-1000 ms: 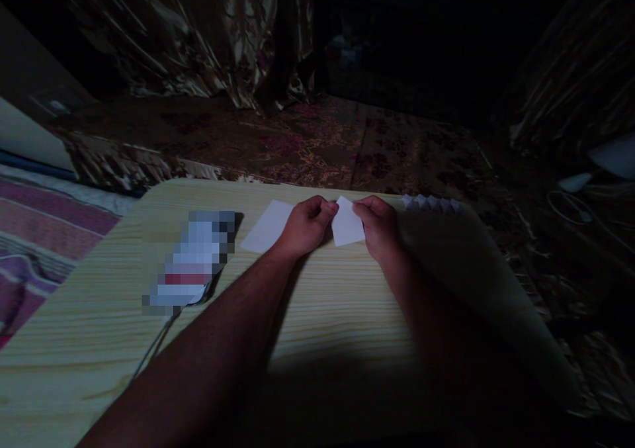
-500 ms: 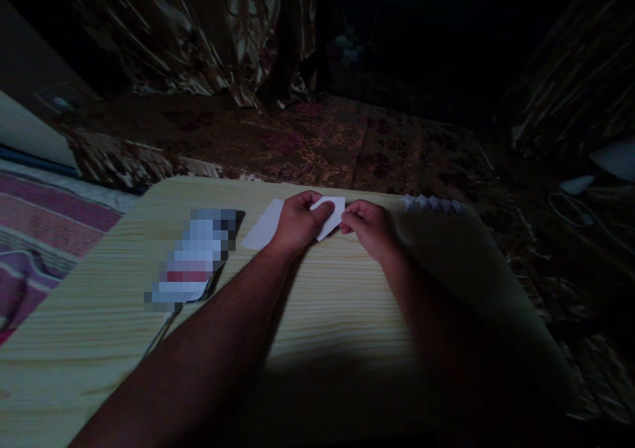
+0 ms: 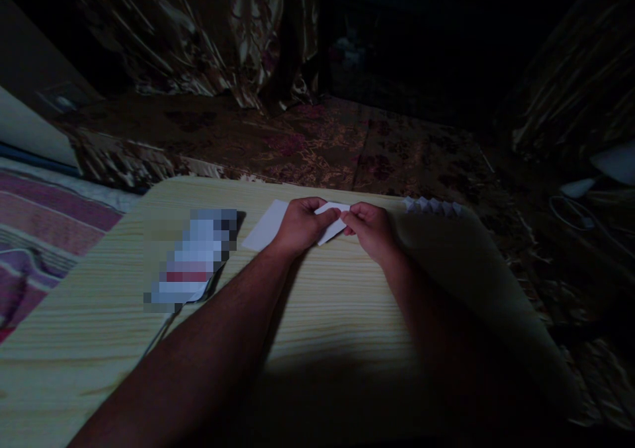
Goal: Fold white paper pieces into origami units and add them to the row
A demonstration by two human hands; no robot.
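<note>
Near the far edge of the table, a small piece of white paper [image 3: 327,231] is held between my two hands. My left hand [image 3: 303,224] grips its left side, thumb lying on top and fingers behind. At the right edge of the paper, my right hand [image 3: 368,226] pinches it between thumb and fingers. Flat on the table just left of my left hand lies a stack or sheet of white paper [image 3: 265,225], partly covered by that hand. Several small folded white paper shapes [image 3: 432,206] stand in a row to the right of my right hand.
A phone-like device with a blurred-out screen [image 3: 198,249] lies on the wooden table [image 3: 337,302] at the left, with a cable [image 3: 157,335] running toward me. Striped bedding [image 3: 40,216] borders the table's left. A patterned cover [image 3: 307,143] lies beyond it, and a white cord [image 3: 570,210] sits far right.
My right hand has closed in on the paper's right edge and now grips it. The paper has tilted lower, and my left thumb has shifted slightly to the right.
</note>
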